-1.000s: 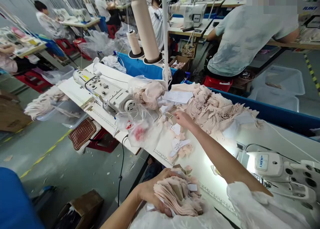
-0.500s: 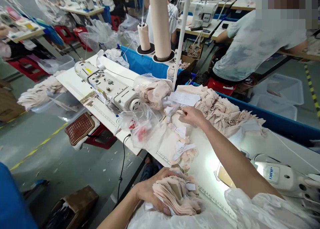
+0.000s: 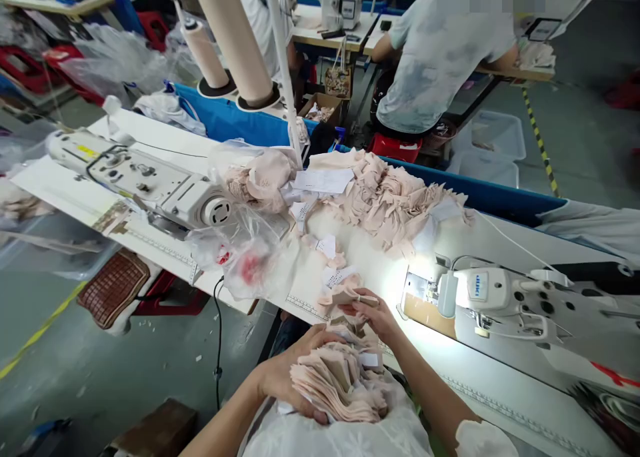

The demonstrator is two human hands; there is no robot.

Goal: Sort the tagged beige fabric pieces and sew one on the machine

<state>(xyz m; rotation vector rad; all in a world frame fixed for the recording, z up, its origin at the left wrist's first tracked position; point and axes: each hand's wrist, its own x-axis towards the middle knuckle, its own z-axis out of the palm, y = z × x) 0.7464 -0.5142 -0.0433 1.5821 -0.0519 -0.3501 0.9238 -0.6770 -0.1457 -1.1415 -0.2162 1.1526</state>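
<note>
My left hand [image 3: 300, 370] is wrapped round a thick stack of pale pink fabric pieces [image 3: 335, 380] on my lap at the table's front edge. Between the fingers and thumb of my right hand [image 3: 375, 316] is a small bundle of pink fabric pieces [image 3: 347, 296], just above the stack. A row of fabric bundles with white paper labels [image 3: 327, 246] runs back along the tabletop from there. Farther back lies a large heap of crumpled pink fabric [image 3: 395, 194], with a white paper slip [image 3: 324, 180] on it.
A sewing machine [image 3: 500, 294] stands on the right, another [image 3: 145, 177] on the left. A clear plastic bag with red bits [image 3: 250, 264] lies left of the labels. Tall thread cones [image 3: 235, 44] and a white pole [image 3: 283, 70] rise behind. A co-worker [image 3: 435, 64] sits beyond.
My right hand has come back from the fabric heap toward my lap and now holds a small fabric bundle. My left hand keeps its grip. The view has turned right.
</note>
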